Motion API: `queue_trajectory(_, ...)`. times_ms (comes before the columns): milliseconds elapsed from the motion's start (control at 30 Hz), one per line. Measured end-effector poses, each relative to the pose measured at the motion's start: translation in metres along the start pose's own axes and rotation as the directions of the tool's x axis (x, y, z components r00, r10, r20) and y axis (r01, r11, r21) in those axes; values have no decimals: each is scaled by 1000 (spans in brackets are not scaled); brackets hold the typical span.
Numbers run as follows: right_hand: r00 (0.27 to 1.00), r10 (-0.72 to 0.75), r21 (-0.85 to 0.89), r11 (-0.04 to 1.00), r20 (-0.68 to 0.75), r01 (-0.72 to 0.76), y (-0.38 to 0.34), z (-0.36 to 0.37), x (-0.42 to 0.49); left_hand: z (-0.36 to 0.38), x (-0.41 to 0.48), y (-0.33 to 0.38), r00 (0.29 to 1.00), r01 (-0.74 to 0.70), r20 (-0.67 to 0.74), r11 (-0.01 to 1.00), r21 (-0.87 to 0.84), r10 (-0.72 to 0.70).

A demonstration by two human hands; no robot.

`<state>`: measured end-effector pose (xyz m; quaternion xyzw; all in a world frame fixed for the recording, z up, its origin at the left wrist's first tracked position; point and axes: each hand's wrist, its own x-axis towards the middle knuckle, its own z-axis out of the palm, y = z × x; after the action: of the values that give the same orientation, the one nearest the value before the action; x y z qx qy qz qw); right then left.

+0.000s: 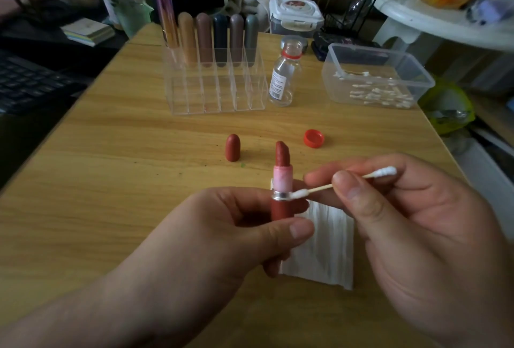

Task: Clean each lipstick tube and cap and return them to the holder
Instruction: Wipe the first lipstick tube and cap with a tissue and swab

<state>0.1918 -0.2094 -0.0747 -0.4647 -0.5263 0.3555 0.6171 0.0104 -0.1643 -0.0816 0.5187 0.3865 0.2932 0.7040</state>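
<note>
Left hand (222, 225) gripping brick-red lipstick tube (282, 203) upright above wooden table (111, 181) (bullet extended, inner sleeve smeared pink, silver collar). Matching cap (233, 151) standing on table behind, apart. Right hand (417, 222) pinching cotton swab (333, 185), tip touching collar. Bottle (284, 78) label showing barcode; text unreadable.

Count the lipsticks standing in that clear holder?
6, side by side in the holder's back row: purple, tan, brown, dark blue, mauve, grey. A seventh lipstick is in the left hand.

Wooden table (111, 181): clear holder (217, 92), bottle (285, 75) just right of it, lipstick cap (232, 147), red lid (313, 138) and tissue (331, 250) in front.
</note>
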Motion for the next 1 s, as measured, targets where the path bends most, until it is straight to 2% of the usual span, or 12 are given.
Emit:
queue_trajectory(133, 1000, 20, 12, 1000, 15, -20, 1, -1, 2, -1, 0, 3, 999, -2, -33, 993, -119, -1)
queue_trajectory(267, 999, 34, 69, 997, 12, -35, 2, 0, 2, 0, -2, 5, 998, -9, -69, 990, -143, -1)
queue_trajectory(467, 997, 69, 136, 988, 19, -71, 2, 0, 5, -2, 0, 7, 1000, -7, -1, 970, -242, 7)
queue_trajectory(667, 997, 72, 160, 984, 1, -71, 2, 0, 6, 0, -1, 9, 1000, 0, 14, 972, -235, 3)
queue_trajectory(833, 999, 34, 74, 997, 3, -34, 4, -3, 6, 1, 0, 10, 1000, -1, -19, 967, -255, -4)
queue_trajectory(1000, 999, 34, 60, 998, -4, -34, 4, -2, 4, 0, -1, 8, 999, -2, -51, 992, -123, -4)
